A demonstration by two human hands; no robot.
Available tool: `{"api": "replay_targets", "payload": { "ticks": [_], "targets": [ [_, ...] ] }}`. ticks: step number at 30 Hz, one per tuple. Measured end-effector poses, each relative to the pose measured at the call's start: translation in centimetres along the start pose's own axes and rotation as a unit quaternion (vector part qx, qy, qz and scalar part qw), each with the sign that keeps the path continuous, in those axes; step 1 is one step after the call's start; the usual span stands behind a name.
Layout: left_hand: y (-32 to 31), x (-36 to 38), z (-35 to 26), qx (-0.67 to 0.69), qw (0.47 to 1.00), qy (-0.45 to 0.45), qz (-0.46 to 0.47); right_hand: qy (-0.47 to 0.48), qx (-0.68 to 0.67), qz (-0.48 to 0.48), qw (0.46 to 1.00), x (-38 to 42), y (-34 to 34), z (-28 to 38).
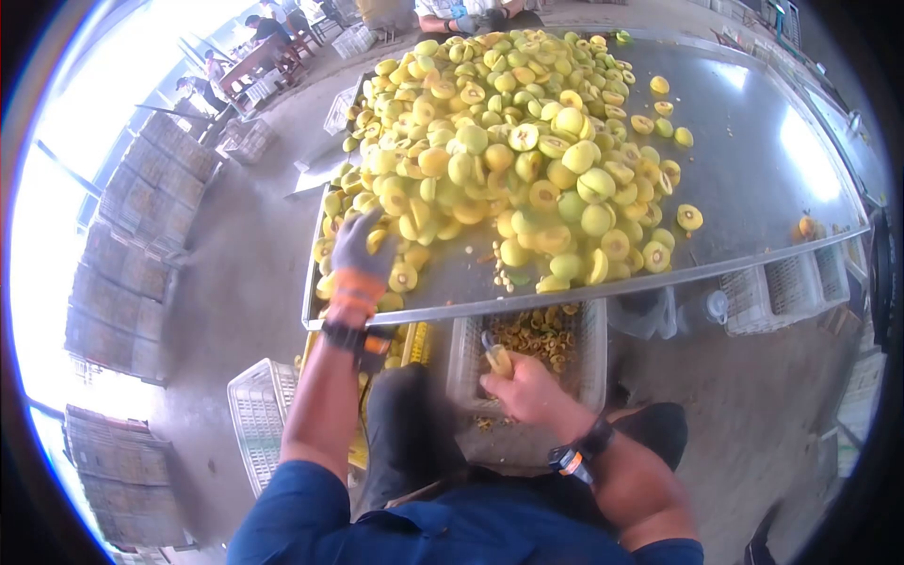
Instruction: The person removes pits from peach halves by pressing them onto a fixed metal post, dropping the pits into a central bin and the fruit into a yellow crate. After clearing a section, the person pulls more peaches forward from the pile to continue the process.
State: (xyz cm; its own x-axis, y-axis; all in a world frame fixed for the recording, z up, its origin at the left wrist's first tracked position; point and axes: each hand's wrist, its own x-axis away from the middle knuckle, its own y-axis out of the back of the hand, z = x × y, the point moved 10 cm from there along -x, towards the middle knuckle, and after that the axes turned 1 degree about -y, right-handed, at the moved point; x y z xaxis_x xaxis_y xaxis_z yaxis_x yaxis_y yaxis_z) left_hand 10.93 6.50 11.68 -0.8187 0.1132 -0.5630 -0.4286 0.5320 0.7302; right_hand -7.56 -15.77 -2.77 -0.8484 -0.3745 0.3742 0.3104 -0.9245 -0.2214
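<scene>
Left gloved hand (363, 252): over the near left corner of the metal table (753, 188), among the fruit; motion blurs the fingers, so I cannot tell whether they grip a piece.
Right hand (530, 389): below the table's near edge, fingers closed around the handle of a small tool (499, 362), its metal tip pointing up.
Fruit halves (523, 137): right at the left fingertips, well apart from the right ones, heaped over the table's left and middle.
Their look: yellow-green skins, paler cut faces, some brown-centred; a few lie loose toward the table's right.
White crate (599, 358): under the table's near edge, holding brownish scraps (532, 339).
Co-worker's hands (476, 23): at the table's far edge.
</scene>
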Motion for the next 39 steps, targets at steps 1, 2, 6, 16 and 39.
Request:
{"api": "replay_targets", "payload": {
  "ticks": [1, 2, 6, 16, 39],
  "targets": [
    [-2.0, -3.1, -1.4, -0.007, 0.999, -0.047, 0.003, 0.010, 0.037, -0.012, 0.999, -0.4, 0.2, -0.2],
    [-4.1, -5.9, -3.0, -0.018, 0.994, -0.112, 0.004, 0.019, 0.073, -0.025, 0.997, -0.8, 0.5, -0.3],
    [-13.7, -13.2, -2.0, -0.056, 0.977, -0.155, 0.135, 0.000, 0.103, -0.047, 0.994, -1.1, 1.5, 0.4],
    [-14.0, -6.6, 0.9, -0.029, 0.960, -0.075, 0.269, 0.073, 0.092, -0.050, 0.992, -1.2, 1.4, 1.1],
    [-9.0, 10.1, -10.9, 0.359, 0.919, 0.028, 0.163, 0.194, 0.153, -0.100, 0.964, -1.1, 2.9, 4.6]
  ]
}}
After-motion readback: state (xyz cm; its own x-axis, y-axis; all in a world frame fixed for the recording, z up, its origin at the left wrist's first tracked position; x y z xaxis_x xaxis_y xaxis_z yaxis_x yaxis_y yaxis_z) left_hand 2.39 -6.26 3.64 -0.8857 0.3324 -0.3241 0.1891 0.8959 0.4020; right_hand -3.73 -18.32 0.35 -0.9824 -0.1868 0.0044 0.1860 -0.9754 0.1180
